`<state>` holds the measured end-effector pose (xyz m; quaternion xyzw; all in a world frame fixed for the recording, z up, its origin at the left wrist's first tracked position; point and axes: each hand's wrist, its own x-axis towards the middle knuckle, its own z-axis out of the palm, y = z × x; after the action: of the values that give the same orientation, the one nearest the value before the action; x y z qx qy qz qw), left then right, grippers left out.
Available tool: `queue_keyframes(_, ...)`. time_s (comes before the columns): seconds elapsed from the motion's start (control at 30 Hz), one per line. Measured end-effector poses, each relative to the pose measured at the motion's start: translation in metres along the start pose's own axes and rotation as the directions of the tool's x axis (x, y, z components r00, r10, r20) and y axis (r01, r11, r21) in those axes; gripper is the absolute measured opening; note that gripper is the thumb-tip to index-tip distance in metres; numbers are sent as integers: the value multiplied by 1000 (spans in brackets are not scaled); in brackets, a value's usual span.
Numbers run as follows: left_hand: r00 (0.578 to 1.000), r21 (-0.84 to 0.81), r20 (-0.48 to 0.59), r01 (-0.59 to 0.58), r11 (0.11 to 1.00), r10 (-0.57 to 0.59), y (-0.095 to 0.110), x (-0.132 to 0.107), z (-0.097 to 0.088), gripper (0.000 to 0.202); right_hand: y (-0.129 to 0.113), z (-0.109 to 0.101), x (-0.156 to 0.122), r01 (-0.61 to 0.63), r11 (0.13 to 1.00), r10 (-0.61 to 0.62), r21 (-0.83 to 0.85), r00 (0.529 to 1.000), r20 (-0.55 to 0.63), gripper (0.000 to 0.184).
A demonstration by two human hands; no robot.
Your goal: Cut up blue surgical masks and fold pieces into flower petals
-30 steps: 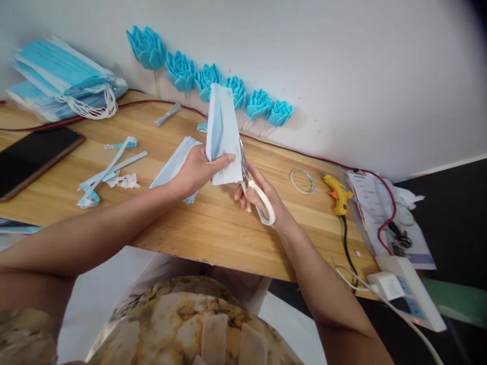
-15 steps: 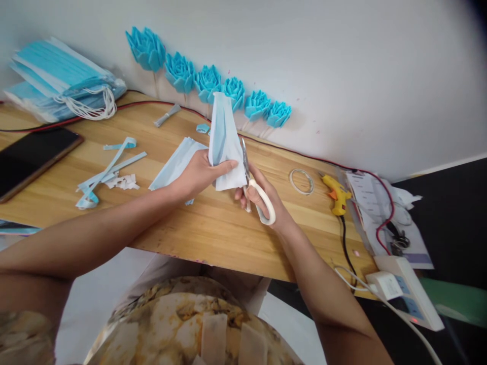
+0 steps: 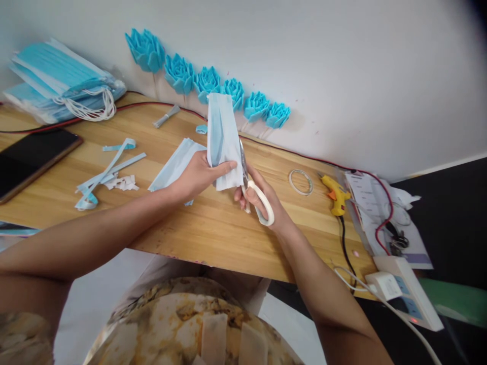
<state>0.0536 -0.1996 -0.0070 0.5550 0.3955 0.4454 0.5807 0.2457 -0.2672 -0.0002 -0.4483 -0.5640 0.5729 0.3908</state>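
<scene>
My left hand (image 3: 198, 175) pinches a pale blue face mask (image 3: 222, 137) and holds it upright above the wooden table (image 3: 213, 228). My right hand (image 3: 262, 200) grips white-handled scissors (image 3: 255, 195), whose blades run up along the mask's right edge. Another piece of blue mask (image 3: 173, 165) lies flat under my left wrist. A row of blue flowers (image 3: 205, 81) made of mask material stands against the wall behind.
A stack of masks (image 3: 61, 76) sits at the far left, with a dark phone (image 3: 34, 157) and cut blue strips (image 3: 106, 172) in front. To the right lie a tape ring (image 3: 301, 181), a yellow glue gun (image 3: 335, 192), papers, cables and a power strip (image 3: 409, 291).
The mask has shifted slightly in my left hand and the scissors have moved a little along its right edge. Both hands stay almost in place.
</scene>
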Motion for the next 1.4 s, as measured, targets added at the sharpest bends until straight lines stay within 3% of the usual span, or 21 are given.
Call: queue_keyframes(1.4,999,88,6,36,995,-37,6,-1,1,42,0,3,0,-53,997,57,60,995,-76,105)
